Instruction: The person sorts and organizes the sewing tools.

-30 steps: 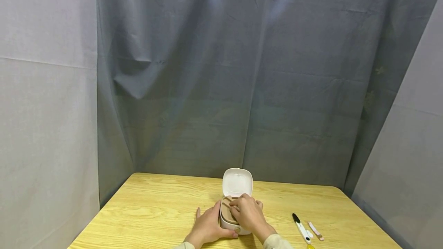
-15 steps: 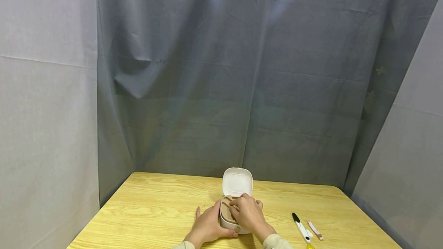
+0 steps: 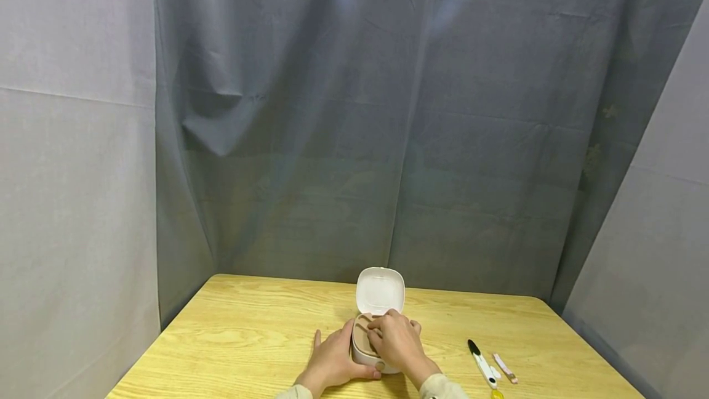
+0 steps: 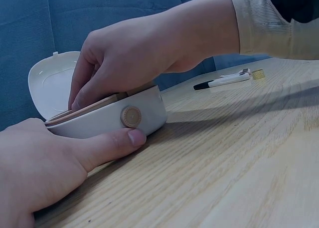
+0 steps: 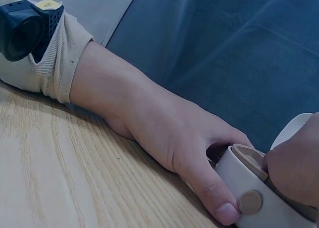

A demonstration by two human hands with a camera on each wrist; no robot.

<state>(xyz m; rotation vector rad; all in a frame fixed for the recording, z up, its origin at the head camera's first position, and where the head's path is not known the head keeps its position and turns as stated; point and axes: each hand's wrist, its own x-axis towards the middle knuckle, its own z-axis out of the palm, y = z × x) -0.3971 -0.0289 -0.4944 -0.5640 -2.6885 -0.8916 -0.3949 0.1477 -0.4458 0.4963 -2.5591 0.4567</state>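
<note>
A small white box (image 3: 362, 356) stands on the table with its hinged lid (image 3: 380, 289) raised at the back. A round tan button (image 4: 131, 116) sits on its front wall. Inside lies a tan slotted insert (image 3: 361, 338), its edge showing above the white rim in the left wrist view. My left hand (image 3: 332, 359) grips the box from the left, thumb along the front below the button. Over the box's right half, my right hand (image 3: 400, 338) reaches down with bent fingers and pinches the insert; its fingertips are partly hidden behind the hand.
Right of the box on the wooden table (image 3: 266, 306) lie a slim white tool with a black tip (image 3: 483, 365), a small white piece (image 3: 495, 373), a pinkish strip (image 3: 504, 368) and a yellow item (image 3: 496, 394). A grey curtain (image 3: 310, 171) hangs behind the table.
</note>
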